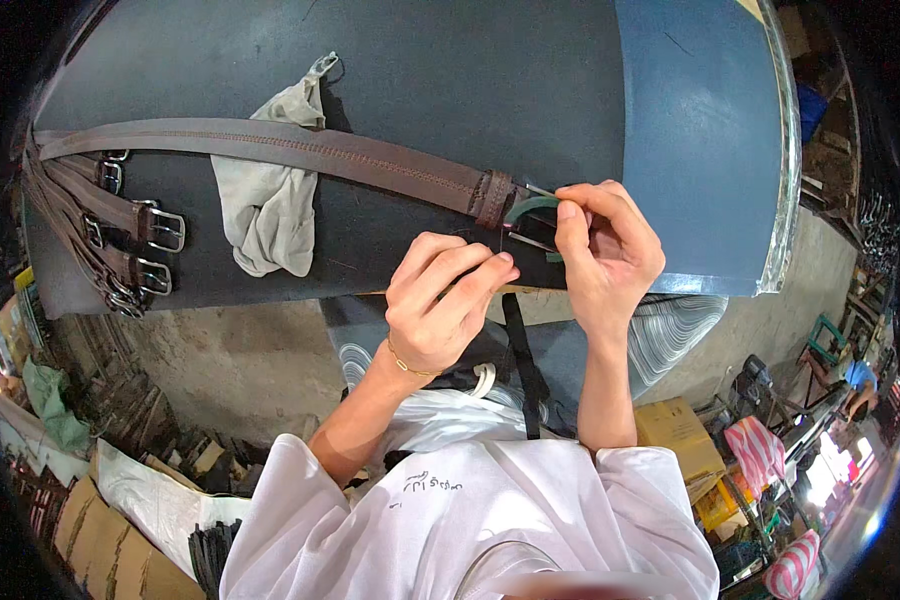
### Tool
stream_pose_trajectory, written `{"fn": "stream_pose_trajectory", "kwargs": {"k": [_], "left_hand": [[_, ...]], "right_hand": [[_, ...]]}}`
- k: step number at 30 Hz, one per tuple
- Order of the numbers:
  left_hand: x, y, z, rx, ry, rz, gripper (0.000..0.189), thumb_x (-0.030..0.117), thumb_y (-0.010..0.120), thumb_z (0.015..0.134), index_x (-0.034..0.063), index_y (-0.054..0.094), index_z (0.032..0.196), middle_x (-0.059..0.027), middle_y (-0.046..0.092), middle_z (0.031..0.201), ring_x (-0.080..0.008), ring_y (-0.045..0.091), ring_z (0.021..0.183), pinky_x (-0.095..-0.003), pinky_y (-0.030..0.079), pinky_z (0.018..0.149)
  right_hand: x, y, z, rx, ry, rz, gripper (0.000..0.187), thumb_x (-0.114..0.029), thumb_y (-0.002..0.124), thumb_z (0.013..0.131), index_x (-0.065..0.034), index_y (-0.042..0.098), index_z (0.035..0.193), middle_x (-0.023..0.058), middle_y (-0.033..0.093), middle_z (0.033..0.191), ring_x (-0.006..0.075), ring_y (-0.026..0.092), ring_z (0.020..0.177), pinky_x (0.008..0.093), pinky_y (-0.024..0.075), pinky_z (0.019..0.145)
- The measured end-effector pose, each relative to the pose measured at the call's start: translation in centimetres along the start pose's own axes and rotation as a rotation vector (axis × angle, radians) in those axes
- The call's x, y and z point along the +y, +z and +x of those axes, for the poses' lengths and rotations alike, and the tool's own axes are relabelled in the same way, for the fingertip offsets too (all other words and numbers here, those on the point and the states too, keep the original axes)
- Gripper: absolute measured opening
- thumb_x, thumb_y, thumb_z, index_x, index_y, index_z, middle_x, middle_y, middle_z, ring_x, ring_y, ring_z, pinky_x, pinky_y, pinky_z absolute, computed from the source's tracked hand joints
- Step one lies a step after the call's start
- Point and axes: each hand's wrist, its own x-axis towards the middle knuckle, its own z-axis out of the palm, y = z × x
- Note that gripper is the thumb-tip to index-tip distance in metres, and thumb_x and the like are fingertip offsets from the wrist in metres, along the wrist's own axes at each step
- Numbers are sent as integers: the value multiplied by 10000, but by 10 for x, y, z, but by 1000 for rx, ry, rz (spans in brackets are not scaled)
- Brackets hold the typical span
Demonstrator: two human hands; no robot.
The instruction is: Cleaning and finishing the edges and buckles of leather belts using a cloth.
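Observation:
A brown leather belt (390,166) with a line of stitching lies across the dark tabletop, its buckle end between my hands. At its buckle end is a leather keeper loop (495,199). My right hand (607,240) pinches a curved green strip (529,206) beside the metal buckle frame (532,241). My left hand (450,296) has thumb and fingers together just below the keeper, at a thin thread or similar fine strand; what it is cannot be told clearly. A grey cloth (270,217) lies partly beneath the belt.
Several more belts with metal buckles (166,229) are heaped at the table's left end. A blue-grey sheet (705,150) covers its right end. A cardboard box (679,442) stands on the right below the table, and a person (861,386) is far off to the right.

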Motion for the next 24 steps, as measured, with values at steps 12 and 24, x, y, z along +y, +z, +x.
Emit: {"fn": "stream_pose_trajectory", "kwargs": {"k": [12, 24], "left_hand": [[1, 0, 0, 26, -50, -17, 257, 1, 847, 649, 17, 731, 878, -76, 687, 814, -237, 594, 711, -313, 490, 602], [3, -1, -1, 40, -64, -17, 270, -10, 851, 635, 18, 728, 875, -74, 683, 823, -238, 599, 720, -318, 493, 609]], "right_hand": [[3, 2, 1, 5, -84, -129, 109, 48, 702, 782, 13, 696, 885, 45, 602, 737, 90, 466, 572, 237, 365, 516], [-2, -5, -1, 130, 150, 168, 75, 64, 629, 898, 41, 679, 948, 5, 598, 800, 52, 513, 665, 207, 392, 579]]}}
